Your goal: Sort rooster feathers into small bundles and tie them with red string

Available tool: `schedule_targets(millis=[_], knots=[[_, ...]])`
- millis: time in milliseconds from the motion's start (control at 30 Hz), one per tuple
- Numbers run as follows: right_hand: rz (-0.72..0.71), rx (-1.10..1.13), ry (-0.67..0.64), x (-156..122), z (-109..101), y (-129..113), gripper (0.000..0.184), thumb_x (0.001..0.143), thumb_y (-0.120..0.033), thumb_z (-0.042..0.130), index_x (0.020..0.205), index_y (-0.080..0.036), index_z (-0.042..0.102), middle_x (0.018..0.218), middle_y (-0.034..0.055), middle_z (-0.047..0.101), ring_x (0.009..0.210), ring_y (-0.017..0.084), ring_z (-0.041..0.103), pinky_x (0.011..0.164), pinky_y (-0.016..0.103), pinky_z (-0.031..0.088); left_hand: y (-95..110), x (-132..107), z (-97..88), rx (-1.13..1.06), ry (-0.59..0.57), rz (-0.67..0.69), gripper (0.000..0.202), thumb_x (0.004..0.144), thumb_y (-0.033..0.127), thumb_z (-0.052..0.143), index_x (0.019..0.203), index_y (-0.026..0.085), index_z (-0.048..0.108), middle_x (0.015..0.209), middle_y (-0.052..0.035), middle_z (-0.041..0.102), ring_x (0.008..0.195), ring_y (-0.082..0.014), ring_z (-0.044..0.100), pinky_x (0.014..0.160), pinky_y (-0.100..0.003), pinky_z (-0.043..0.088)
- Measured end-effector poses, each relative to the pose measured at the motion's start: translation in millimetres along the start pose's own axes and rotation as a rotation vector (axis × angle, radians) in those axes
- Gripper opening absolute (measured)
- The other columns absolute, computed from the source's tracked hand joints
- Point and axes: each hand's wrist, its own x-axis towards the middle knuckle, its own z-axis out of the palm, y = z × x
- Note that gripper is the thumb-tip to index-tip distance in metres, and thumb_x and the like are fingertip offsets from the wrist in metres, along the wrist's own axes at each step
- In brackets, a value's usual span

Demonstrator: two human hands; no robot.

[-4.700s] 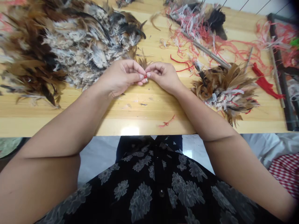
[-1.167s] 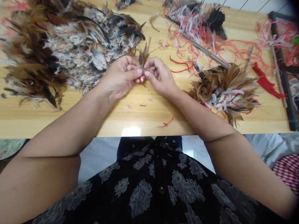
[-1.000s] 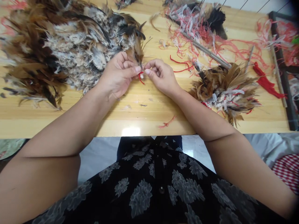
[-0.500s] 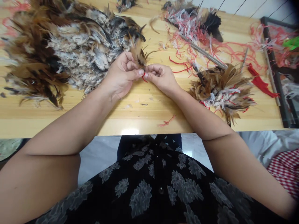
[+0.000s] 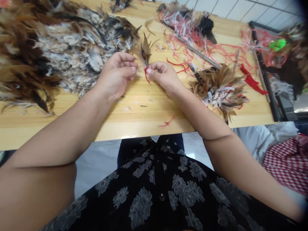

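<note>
A small bunch of brown feathers [image 5: 145,51] stands upright above the wooden table, with a red thread [image 5: 146,75] around its base and one end hanging down. The thumb and fingers of my right hand [image 5: 162,74] pinch it at the tied base. Just left of the bunch, my left hand [image 5: 119,72] is apart from it, palm turned inward. Its fingers are loosely bent and spread, with nothing plain to see between them. Behind that hand lies a big pile of feathers [image 5: 72,48], brown at the edges and grey-white in the middle.
Right of my right hand lies a heap of tied feather bunches [image 5: 220,85]. A red thread bundle [image 5: 252,80] is beside it. Farther back are tangled pink and white strings [image 5: 178,22] and a grey rod [image 5: 202,56]. A black-framed tray [image 5: 267,77] stands at the right.
My left hand has let go of the feather bunch and moved left, its fingers spreading. The bunch stays in my right hand and now points up. The camera view has turned slightly right.
</note>
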Motion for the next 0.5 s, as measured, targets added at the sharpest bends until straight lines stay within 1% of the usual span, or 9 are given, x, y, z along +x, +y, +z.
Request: schedule_targets(millis=[67,133,200,233,267,300,367,433,500], knots=[[0.062,0.055,-0.039,2.2,-2.9,-2.5,0.084,0.094,-0.086,0.110,0.093,-0.029,0.048,0.078,-0.0102,0.045,0.081,0.011,0.040,0.076,0.031,0.046,4.9,-2.9,-0.2,0.022,-0.015,0.000,0.062,0.056,0.018,0.114,0.103,0.028,0.075,0.094,-0.0034,0.084,0.077,-0.0220,0.072,0.057,-0.031,0.050],[0.105,0.094,-0.061,-8.2,-6.3,-12.9,0.082,0.095,-0.079,0.113,0.093,-0.028,0.049,0.076,-0.0106,0.042,0.082,0.011,0.038,0.076,0.032,0.045,11.2,-7.1,1.0,0.037,-0.035,-0.012,0.055,0.057,0.015,0.110,0.100,0.027,0.078,0.094,-0.0045,0.085,0.076,-0.0213,0.071,0.055,-0.029,0.051],[0.146,0.114,-0.053,-33.9,-10.3,-29.4,0.083,0.091,-0.079,0.115,0.093,-0.029,0.050,0.076,-0.0103,0.043,0.081,0.011,0.038,0.073,0.033,0.041,16.4,-11.0,2.8,0.046,-0.036,-0.013,0.052,0.056,0.012,0.106,0.098,0.026,0.080,0.092,-0.0040,0.086,0.073,-0.0197,0.069,0.052,-0.028,0.049],[0.130,0.117,-0.069,-51.5,-12.8,-38.3,0.080,0.092,-0.082,0.113,0.095,-0.028,0.053,0.079,-0.0093,0.047,0.082,0.012,0.039,0.073,0.033,0.040,18.2,-12.4,3.5,0.051,-0.033,-0.017,0.051,0.055,0.010,0.105,0.098,0.026,0.081,0.092,-0.0034,0.085,0.072,-0.0192,0.069,0.051,-0.027,0.049],[0.105,0.122,-0.038,-70.9,-15.9,-46.9,0.080,0.092,-0.088,0.109,0.097,-0.029,0.056,0.080,-0.0085,0.049,0.081,0.013,0.038,0.071,0.033,0.038,19.4,-13.6,4.0,0.055,-0.026,-0.019,0.051,0.055,0.009,0.103,0.097,0.026,0.081,0.091,-0.0030,0.085,0.071,-0.0189,0.068,0.050,-0.026,0.048],[0.089,0.135,-0.003,-91.2,-19.8,-54.7,0.083,0.089,-0.094,0.107,0.094,-0.029,0.056,0.079,-0.0086,0.046,0.079,0.013,0.037,0.068,0.033,0.035,20.2,-14.4,4.3,0.064,-0.024,-0.026,0.050,0.055,0.008,0.102,0.097,0.026,0.081,0.090,-0.0031,0.084,0.072,-0.0192,0.069,0.050,-0.026,0.048],[0.105,0.164,0.052,-130.2,-30.1,-66.3,0.086,0.084,-0.097,0.107,0.090,-0.028,0.056,0.076,-0.0089,0.045,0.075,0.012,0.036,0.067,0.033,0.031,20.8,-15.4,4.5,0.092,-0.035,-0.038,0.047,0.059,0.008,0.101,0.098,0.025,0.081,0.093,-0.0047,0.084,0.075,-0.0207,0.071,0.052,-0.027,0.050],[0.137,0.137,0.184,-163.0,-43.8,-72.0,0.086,0.079,-0.097,0.108,0.090,-0.029,0.057,0.080,-0.0066,0.054,0.075,0.012,0.040,0.065,0.031,0.033,21.2,-15.9,4.7,0.123,-0.045,-0.032,0.043,0.063,0.009,0.100,0.099,0.025,0.082,0.094,-0.0060,0.083,0.077,-0.0219,0.072,0.053,-0.028,0.051],[0.145,0.102,0.324,-188.3,-60.2,-71.8,0.083,0.079,-0.092,0.109,0.090,-0.029,0.055,0.084,-0.0045,0.061,0.075,0.012,0.045,0.065,0.030,0.038,22.3,-16.2,5.7,0.136,-0.038,-0.013,0.041,0.061,0.009,0.097,0.096,0.025,0.084,0.092,-0.0059,0.082,0.075,-0.0216,0.070,0.052,-0.029,0.049]])
